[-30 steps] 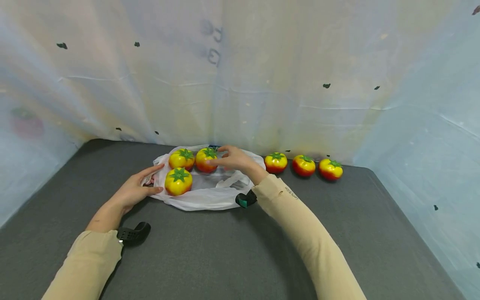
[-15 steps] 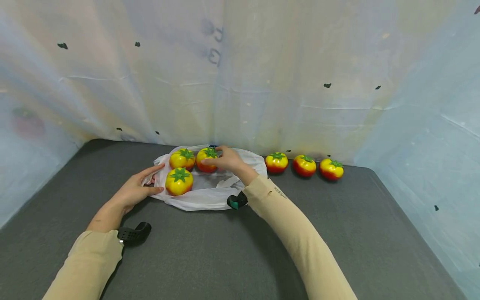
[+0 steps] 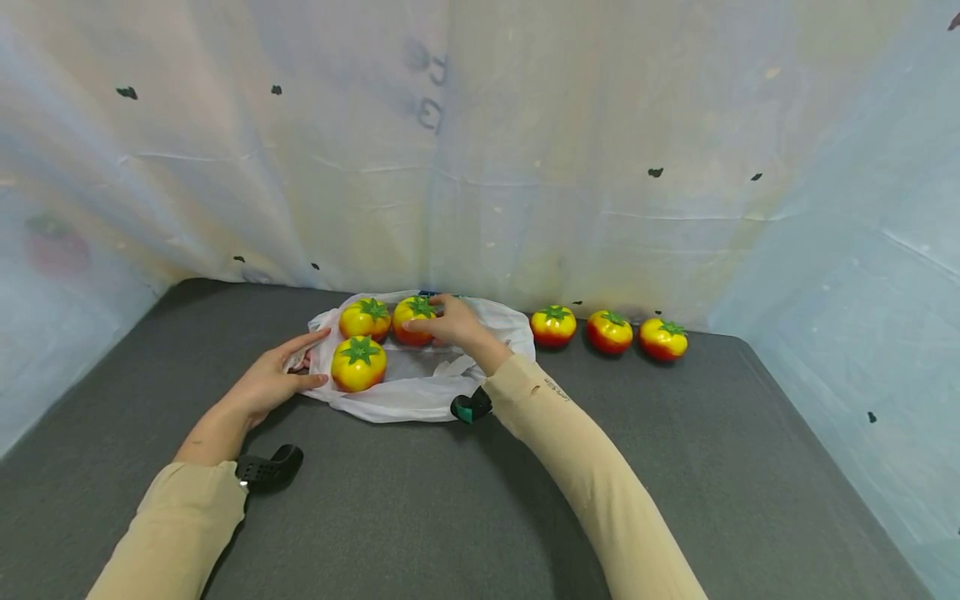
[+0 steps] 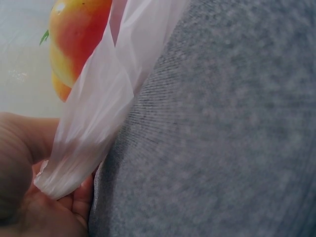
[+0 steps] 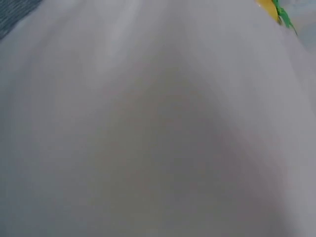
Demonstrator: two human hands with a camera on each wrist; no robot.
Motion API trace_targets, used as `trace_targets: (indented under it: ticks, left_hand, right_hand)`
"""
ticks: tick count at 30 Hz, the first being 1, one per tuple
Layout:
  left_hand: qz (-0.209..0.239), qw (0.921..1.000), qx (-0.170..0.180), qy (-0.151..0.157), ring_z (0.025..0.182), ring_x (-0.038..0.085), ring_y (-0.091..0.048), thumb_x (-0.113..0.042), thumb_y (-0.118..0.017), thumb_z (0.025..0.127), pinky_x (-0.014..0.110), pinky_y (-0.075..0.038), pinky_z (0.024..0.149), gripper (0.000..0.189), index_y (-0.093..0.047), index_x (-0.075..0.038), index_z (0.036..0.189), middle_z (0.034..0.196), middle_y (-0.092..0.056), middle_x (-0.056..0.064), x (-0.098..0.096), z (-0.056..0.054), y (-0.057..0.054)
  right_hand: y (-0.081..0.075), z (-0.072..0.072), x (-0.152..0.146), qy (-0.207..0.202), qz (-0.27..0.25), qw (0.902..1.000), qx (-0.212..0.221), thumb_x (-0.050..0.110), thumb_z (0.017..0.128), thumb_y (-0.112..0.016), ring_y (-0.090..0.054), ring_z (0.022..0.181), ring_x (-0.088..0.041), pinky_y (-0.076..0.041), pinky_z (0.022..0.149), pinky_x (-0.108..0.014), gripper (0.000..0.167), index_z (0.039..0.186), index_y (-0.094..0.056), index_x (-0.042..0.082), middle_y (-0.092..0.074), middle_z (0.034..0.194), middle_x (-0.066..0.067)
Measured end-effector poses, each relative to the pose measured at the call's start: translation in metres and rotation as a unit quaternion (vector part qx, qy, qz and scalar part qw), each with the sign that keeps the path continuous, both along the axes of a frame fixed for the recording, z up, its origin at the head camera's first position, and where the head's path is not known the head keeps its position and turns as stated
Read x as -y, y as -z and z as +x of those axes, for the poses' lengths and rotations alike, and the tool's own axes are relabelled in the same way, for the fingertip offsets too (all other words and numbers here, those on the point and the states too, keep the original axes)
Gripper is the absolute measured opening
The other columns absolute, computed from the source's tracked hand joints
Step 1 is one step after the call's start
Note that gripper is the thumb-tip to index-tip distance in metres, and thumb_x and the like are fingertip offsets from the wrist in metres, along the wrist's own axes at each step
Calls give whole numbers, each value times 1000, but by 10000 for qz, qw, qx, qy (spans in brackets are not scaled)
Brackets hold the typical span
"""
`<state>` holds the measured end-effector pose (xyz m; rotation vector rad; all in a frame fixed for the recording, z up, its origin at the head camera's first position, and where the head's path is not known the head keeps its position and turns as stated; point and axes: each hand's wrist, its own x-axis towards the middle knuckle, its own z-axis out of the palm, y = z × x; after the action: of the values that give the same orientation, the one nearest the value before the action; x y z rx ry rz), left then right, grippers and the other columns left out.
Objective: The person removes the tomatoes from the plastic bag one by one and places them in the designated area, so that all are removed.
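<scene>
A white plastic bag [image 3: 408,403] lies spread on the dark table with its mouth facing me. Inside are three glossy yellow-and-red tomatoes with green star-shaped tops: a front one [image 3: 358,364], a back left one [image 3: 364,318] and a back right one [image 3: 413,320]. My left hand [image 3: 258,383] holds the bag's left end; in the left wrist view the gathered plastic [image 4: 89,148] runs into the curled fingers. My right hand [image 3: 461,325] reaches over the bag, thumb and fingers round the back right tomato. In the right wrist view, blurred white plastic hides that hand.
Right of the bag, three more tomatoes stand in a row along the back edge of the table: a near one [image 3: 553,326], a middle one [image 3: 609,332] and an end one [image 3: 662,339]. Pale hanging sheets [image 3: 585,150] enclose the back and sides.
My right hand has moved a little left and closed in round the back right tomato. The left hand and the other tomatoes stay where they were.
</scene>
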<state>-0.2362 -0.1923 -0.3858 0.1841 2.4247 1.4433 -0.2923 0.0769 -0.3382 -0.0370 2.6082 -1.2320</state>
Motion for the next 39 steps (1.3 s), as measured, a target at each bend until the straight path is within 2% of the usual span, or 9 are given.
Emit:
trace_targets:
  ticks: [6, 15, 23, 39]
  left_hand:
    - [-26, 10000, 27, -9, 142, 52, 2, -20, -69, 88, 76, -4, 103, 84, -18, -21, 155, 158, 1, 26, 0, 1, -1]
    - [-55, 9999, 101, -77, 142, 52, 3, -21, -69, 88, 75, -4, 105, 85, -17, -21, 155, 159, 3, 25, -2, -2, 0]
    - [-138, 9998, 37, -117, 142, 52, 2, -21, -68, 88, 75, -4, 105, 84, -18, -22, 154, 159, 3, 25, -1, -3, 2]
    - [-156, 9998, 66, -52, 141, 53, 4, -25, -70, 87, 76, -4, 104, 86, -16, -20, 155, 159, 5, 25, 0, -4, 2]
  right_hand:
    - [-2, 4, -1, -2, -24, 10000, -95, 35, 82, -74, -55, 117, -28, -55, 84, -31, 71, 141, -45, 8, -51, 136, -17]
    - [-8, 12, -7, -138, 172, 9993, -310, 37, 81, -75, -53, 119, -27, -49, 96, -38, 68, 139, -49, 13, -54, 135, -13]
    - [-13, 22, -16, -233, -117, 9988, -407, 36, 81, -75, -51, 120, -27, -48, 98, -41, 68, 139, -48, 14, -53, 135, -12]
    - [-21, 39, -39, -466, 22, 9963, -717, 35, 81, -76, -51, 123, -26, -47, 99, -42, 69, 139, -48, 13, -52, 137, -11]
